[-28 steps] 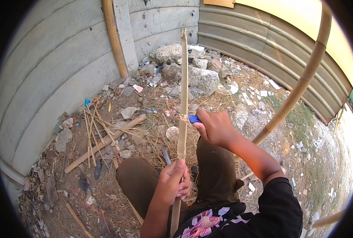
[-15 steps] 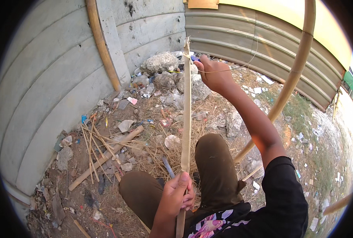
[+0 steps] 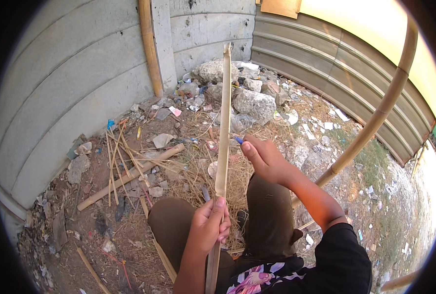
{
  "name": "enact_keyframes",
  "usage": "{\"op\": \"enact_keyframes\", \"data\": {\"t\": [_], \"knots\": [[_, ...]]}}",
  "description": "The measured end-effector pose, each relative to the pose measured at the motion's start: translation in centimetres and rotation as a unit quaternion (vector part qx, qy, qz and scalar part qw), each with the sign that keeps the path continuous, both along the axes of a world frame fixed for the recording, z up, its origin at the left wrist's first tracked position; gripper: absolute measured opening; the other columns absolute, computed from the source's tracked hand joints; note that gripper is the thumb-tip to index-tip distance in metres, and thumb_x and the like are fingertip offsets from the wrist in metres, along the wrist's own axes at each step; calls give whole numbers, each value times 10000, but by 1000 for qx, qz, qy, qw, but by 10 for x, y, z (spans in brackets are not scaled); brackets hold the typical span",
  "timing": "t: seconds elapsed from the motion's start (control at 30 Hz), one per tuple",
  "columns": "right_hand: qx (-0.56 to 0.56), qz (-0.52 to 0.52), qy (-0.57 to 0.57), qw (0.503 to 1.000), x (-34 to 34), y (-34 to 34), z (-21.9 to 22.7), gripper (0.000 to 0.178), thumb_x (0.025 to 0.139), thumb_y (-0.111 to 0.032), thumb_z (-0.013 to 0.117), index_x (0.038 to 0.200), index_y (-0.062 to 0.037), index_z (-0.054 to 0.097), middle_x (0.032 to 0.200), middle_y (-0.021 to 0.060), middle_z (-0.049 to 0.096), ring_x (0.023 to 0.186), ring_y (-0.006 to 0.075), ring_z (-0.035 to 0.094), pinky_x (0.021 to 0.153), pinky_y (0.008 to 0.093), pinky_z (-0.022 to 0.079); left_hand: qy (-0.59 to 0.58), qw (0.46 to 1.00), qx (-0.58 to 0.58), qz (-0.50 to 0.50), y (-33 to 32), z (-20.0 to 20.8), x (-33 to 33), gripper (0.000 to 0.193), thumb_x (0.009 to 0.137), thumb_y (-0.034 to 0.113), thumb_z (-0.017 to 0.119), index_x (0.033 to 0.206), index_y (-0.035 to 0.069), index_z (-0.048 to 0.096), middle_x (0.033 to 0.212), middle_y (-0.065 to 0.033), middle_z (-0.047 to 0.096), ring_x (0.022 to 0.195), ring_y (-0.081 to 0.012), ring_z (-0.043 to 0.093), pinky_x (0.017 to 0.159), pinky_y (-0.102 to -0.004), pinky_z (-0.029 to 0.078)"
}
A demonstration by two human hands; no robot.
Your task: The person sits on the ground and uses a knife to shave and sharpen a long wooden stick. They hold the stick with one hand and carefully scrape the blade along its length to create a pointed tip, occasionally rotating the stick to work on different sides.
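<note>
A long split bamboo strip (image 3: 223, 132) stands nearly upright before me, its hollow inner face showing and its top end frayed. My left hand (image 3: 211, 223) is wrapped round its lower part, thumb on top, above my lap. To the right of the strip, at about mid height, my right hand (image 3: 263, 156) is closed round a small blue-handled tool (image 3: 238, 140). Only the tool's blue end shows beyond the fingers, apart from the bamboo or nearly so; any blade is too small to make out.
Thin bamboo sticks (image 3: 113, 166) and a thick bamboo piece (image 3: 98, 196) lie on the left ground. A slanting bamboo pole (image 3: 360, 142) rises at my right. Rocks (image 3: 254, 106) and litter lie ahead, before a concrete wall (image 3: 80, 63) and a corrugated metal fence (image 3: 325, 59).
My right hand has come down from near the strip's top to about its middle, with the blue-handled tool in it. My left hand keeps its grip. The view has shifted slightly.
</note>
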State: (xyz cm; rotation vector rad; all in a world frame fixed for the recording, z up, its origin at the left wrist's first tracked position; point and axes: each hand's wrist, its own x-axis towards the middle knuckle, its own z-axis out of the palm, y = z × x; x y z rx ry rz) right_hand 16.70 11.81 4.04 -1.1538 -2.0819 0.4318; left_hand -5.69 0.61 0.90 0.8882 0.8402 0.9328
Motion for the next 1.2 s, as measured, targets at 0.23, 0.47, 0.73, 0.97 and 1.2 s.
{"op": "enact_keyframes", "data": {"t": [0.23,0.47,0.73,0.97,1.2], "knots": [[84,29,-23,996,-43,-84,-60,321,1033,-326,502,929,-23,502,654,151,558,538,371,587,491,441,451,-62,998,-1,-30,-2,2,-9,365,1081,388,446,885,82,485,551,21,388,374,-58,339,374,-237,338],[215,17,-97,972,-35,-73,-62,408,1011,-427,530,862,-50,499,648,96,521,501,294,569,448,391,436,-87,995,-8,-53,-6,-1,-6,352,1092,368,409,894,81,460,552,14,369,379,-67,330,374,-243,331],[254,-1,-135,958,-24,-58,-50,459,970,-493,564,843,-56,503,656,84,520,517,270,581,453,374,445,-128,989,-15,-72,-5,-1,-2,390,1092,415,401,882,90,445,567,21,375,397,-60,335,388,-238,339],[279,14,-157,947,-17,-38,-36,488,953,-532,570,844,-60,509,656,77,513,528,272,589,443,369,451,-99,994,3,-40,-6,0,1,393,1092,410,401,866,89,432,551,22,348,384,-62,318,367,-244,320],[194,-169,-162,953,-7,0,-14,403,1035,-445,471,934,-57,506,580,130,591,500,359,612,455,477,457,-69,997,-17,-44,-11,-4,13,396,1093,412,398,867,87,426,547,21,340,376,-63,295,363,-242,313]]}}
